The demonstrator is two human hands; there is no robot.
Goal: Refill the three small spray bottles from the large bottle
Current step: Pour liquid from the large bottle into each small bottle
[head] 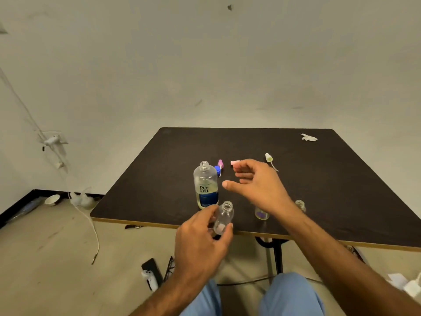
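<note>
While uncapped, large bottle (205,185) stands upright | liquid low, pale yellow

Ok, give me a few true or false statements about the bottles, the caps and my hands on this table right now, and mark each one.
1. The large bottle stands upright with its cap off. True.
2. The left hand holds a small spray bottle that has its sprayer screwed on. False: the neck is open, no sprayer on it.
3. The right hand grips the large bottle. False: it hovers open beside it, touching nothing.
4. A white sprayer top lies loose on the table. True.
5. The crumpled tissue lies at the table's near edge. False: it lies near the far right corner.
</note>
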